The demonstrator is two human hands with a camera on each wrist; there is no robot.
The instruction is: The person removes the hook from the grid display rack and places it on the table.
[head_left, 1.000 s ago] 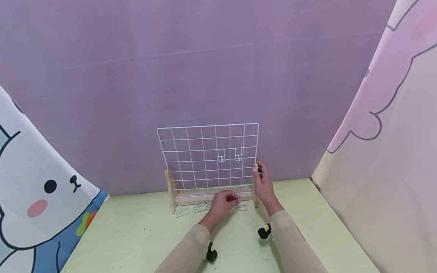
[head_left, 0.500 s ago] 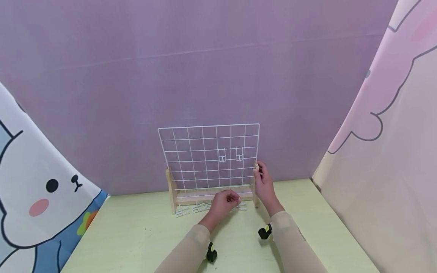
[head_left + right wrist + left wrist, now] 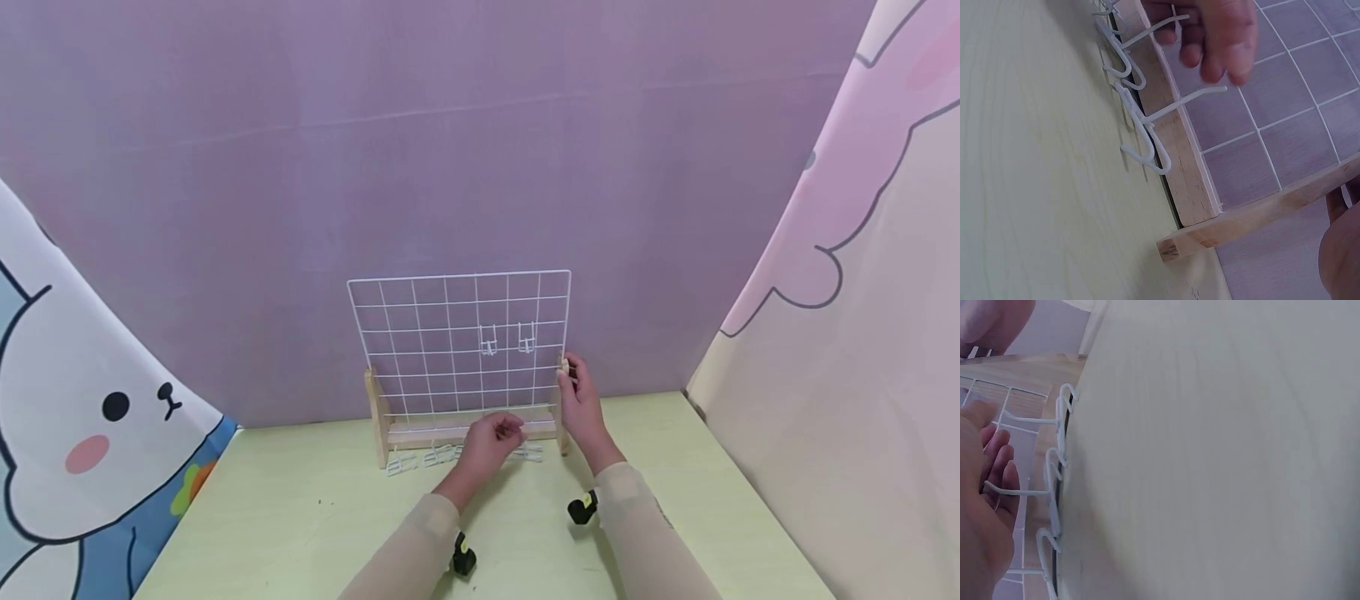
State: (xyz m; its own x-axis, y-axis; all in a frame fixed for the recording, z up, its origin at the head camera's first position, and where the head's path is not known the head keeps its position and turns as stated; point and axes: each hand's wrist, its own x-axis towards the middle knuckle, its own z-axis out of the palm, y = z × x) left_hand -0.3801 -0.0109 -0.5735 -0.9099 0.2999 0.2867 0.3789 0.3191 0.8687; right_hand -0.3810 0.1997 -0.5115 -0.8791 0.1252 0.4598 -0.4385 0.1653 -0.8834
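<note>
A row of white wire hooks (image 3: 461, 454) lies on the pale green counter (image 3: 300, 517), lined up along the front edge of the wooden base (image 3: 450, 435) of the upright white wire grid panel (image 3: 457, 342). Each hook lies flat, its long axis running from the base out toward the person, the curled end nearest them.

The left hand (image 3: 491, 443) is over the right part of that row, directly above the hooks there, with the hooks just below and in front of its fingertips. In the left wrist view its fingers (image 3: 997, 465) are loosely bent and slightly apart, closed on nothing; one hook's straight shank (image 3: 1019, 490) runs just at the fingertips, but I cannot tell whether it touches them. This hand is the nearer one to the hooks.

The right hand (image 3: 579, 400) is at the grid's right side, its grip wrapped around the wooden end post (image 3: 561, 392), beside and above the row's right end. Two more hooks (image 3: 506, 340) already hang on the grid, well above the counter.
</note>
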